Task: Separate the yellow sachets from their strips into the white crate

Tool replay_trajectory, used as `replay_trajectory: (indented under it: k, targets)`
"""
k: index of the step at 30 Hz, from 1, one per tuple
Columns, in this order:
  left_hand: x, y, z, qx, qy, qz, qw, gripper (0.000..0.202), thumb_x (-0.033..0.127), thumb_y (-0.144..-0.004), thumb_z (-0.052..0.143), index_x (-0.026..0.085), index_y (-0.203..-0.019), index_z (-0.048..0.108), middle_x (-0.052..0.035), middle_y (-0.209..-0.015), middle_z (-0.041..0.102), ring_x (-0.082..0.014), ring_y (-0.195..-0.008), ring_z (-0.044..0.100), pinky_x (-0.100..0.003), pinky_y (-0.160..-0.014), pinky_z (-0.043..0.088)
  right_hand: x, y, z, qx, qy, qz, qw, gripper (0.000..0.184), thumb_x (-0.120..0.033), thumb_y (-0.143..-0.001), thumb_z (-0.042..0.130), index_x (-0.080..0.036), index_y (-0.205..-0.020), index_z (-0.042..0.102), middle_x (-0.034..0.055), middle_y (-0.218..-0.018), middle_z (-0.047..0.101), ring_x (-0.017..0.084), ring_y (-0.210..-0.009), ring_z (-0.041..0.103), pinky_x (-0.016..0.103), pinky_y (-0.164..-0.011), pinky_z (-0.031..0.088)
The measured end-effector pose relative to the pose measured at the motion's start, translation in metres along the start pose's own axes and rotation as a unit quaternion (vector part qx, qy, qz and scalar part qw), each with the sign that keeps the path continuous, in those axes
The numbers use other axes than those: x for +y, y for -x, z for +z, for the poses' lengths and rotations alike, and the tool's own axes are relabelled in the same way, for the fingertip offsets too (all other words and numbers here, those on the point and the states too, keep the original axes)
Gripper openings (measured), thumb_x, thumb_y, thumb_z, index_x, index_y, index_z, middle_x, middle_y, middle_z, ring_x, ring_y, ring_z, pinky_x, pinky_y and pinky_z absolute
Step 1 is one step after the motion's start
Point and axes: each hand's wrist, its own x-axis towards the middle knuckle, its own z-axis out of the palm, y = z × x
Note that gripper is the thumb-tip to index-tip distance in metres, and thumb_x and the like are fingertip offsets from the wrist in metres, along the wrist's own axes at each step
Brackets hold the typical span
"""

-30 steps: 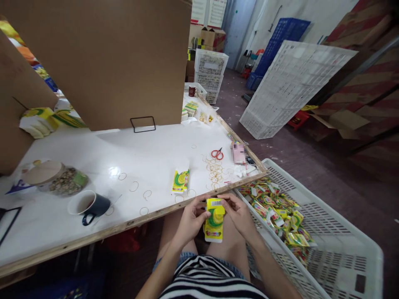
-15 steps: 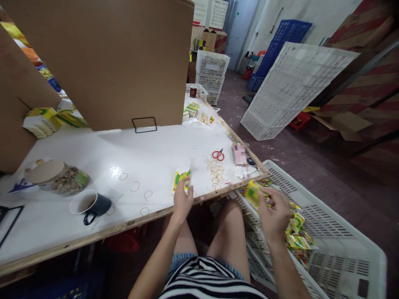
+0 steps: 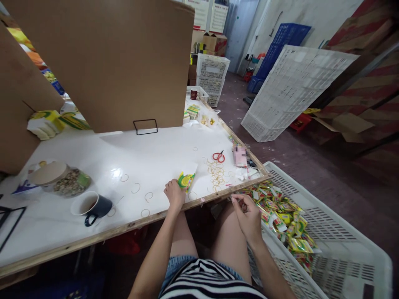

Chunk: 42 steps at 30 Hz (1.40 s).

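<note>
On the white table (image 3: 106, 145), my left hand (image 3: 174, 195) is closed on the lower left side of a yellow and green packet (image 3: 186, 181), whose white top edge tilts up to the right. My right hand (image 3: 247, 214) hovers just off the table's wooden edge, above my leg and beside the crate. Its fingers are curled together, and anything between them is too small to make out. Many similar yellow packets (image 3: 285, 218) lie heaped inside the white plastic crate (image 3: 349, 236) at the right. Loose rubber bands (image 3: 217, 176) are scattered to the right of the held packet.
Red-handled scissors (image 3: 219, 156) lie behind the rubber bands. A dark blue mug (image 3: 100, 205) and a lidded jar (image 3: 73, 182) stand at the left. A large cardboard sheet (image 3: 124, 66) rises at the back. White crates (image 3: 296, 87) are stacked on the floor.
My right hand has moved left from over the crate, and the yellow packet it held is gone from it. My left hand has shifted slightly left, tilting its packet.
</note>
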Motion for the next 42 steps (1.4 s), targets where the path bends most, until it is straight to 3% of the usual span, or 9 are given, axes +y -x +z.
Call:
replay_trajectory:
  k: [8, 11, 15, 21, 24, 27, 31, 36, 42]
  targets:
    - [0.005, 0.011, -0.012, 0.043, 0.159, 0.005, 0.986, 0.013, 0.018, -0.082, 0.052, 0.017, -0.095, 0.052, -0.0099, -0.098, 0.061, -0.0256, -0.097, 0.056, -0.040, -0.084, 0.042, -0.003, 0.008, 0.014, -0.039, -0.032, 0.000, 0.999, 0.020, -0.034, -0.090, 0.053, -0.020, -0.092, 0.066, 0.0060, -0.087, 0.067, 0.019, -0.074, 0.060, 0.031, -0.068, 0.049]
    - [0.015, 0.037, -0.026, 0.017, 0.248, 0.040, 0.968, 0.011, 0.027, -0.088, 0.046, 0.019, -0.090, 0.053, -0.0026, -0.080, 0.062, -0.0172, -0.072, 0.060, -0.029, -0.068, 0.047, -0.012, 0.010, 0.022, -0.053, -0.032, -0.034, 0.997, 0.019, -0.031, -0.091, 0.051, -0.021, -0.098, 0.066, 0.0082, -0.101, 0.068, 0.022, -0.094, 0.062, 0.035, -0.081, 0.050]
    - [0.029, 0.074, -0.044, -0.020, 0.344, 0.105, 0.933, 0.013, 0.032, -0.086, 0.053, 0.019, -0.086, 0.057, -0.0017, -0.082, 0.064, -0.0149, -0.072, 0.060, -0.025, -0.067, 0.046, -0.034, 0.008, 0.033, -0.070, 0.001, -0.081, 0.994, 0.039, -0.030, -0.089, 0.054, -0.023, -0.128, 0.053, 0.0114, -0.132, 0.056, 0.025, -0.117, 0.054, 0.041, -0.093, 0.047]
    - [0.023, 0.082, -0.037, -0.053, 0.397, 0.111, 0.910, 0.011, 0.031, -0.086, 0.054, 0.020, -0.084, 0.054, -0.0024, -0.080, 0.061, -0.0161, -0.073, 0.059, -0.026, -0.069, 0.044, -0.036, 0.004, 0.047, -0.144, -0.011, -0.089, 0.986, 0.048, -0.028, -0.090, 0.052, -0.023, -0.137, 0.044, 0.0124, -0.130, 0.057, 0.023, -0.106, 0.058, 0.039, -0.090, 0.049]
    - [0.013, 0.073, -0.020, -0.066, 0.393, 0.091, 0.913, 0.008, 0.027, -0.084, 0.053, 0.020, -0.081, 0.051, -0.0008, -0.076, 0.059, -0.0161, -0.071, 0.058, -0.026, -0.067, 0.043, -0.009, 0.012, 0.064, -0.096, -0.012, -0.028, 0.995, 0.045, -0.032, -0.086, 0.056, -0.019, -0.129, 0.049, 0.0140, -0.120, 0.060, 0.024, -0.099, 0.058, 0.042, -0.090, 0.047]
    - [0.007, 0.066, -0.004, -0.049, 0.388, 0.055, 0.919, 0.005, 0.020, -0.081, 0.051, 0.021, -0.078, 0.047, 0.0015, -0.067, 0.056, -0.0156, -0.062, 0.054, -0.025, -0.061, 0.038, 0.025, 0.029, 0.093, 0.005, -0.040, 0.114, 0.993, 0.057, -0.042, -0.076, 0.064, -0.014, -0.123, 0.048, 0.0172, -0.114, 0.060, 0.027, -0.098, 0.059, 0.044, -0.085, 0.049]
    - [0.008, 0.060, 0.003, -0.046, 0.414, 0.029, 0.909, 0.007, 0.022, -0.078, 0.054, 0.022, -0.079, 0.047, 0.0048, -0.057, 0.052, -0.0136, -0.050, 0.048, -0.023, -0.053, 0.032, 0.049, 0.044, 0.121, -0.109, -0.232, 0.243, 0.936, 0.060, -0.048, -0.072, 0.065, -0.018, -0.121, 0.047, 0.0071, -0.085, 0.069, 0.024, -0.076, 0.066, 0.037, -0.069, 0.053]
    - [0.008, 0.052, -0.023, -0.030, 0.511, 0.009, 0.859, 0.021, 0.037, -0.079, 0.056, 0.022, -0.084, 0.043, 0.0039, -0.061, 0.059, -0.0143, -0.055, 0.058, -0.023, -0.055, 0.043, 0.049, 0.032, 0.122, -0.120, -0.277, 0.252, 0.919, 0.040, -0.047, -0.068, 0.071, -0.019, -0.092, 0.058, 0.0044, -0.070, 0.068, 0.022, -0.066, 0.066, 0.034, -0.063, 0.053]
    - [-0.007, 0.038, -0.059, 0.065, 0.588, -0.050, 0.805, 0.037, 0.046, -0.071, 0.066, 0.022, -0.085, 0.042, 0.0062, -0.058, 0.057, -0.0108, -0.053, 0.056, -0.020, -0.053, 0.042, 0.042, 0.014, 0.125, -0.130, -0.325, 0.292, 0.890, 0.047, -0.048, -0.059, 0.077, -0.019, -0.091, 0.059, 0.0006, -0.061, 0.067, 0.021, -0.059, 0.065, 0.034, -0.059, 0.052]
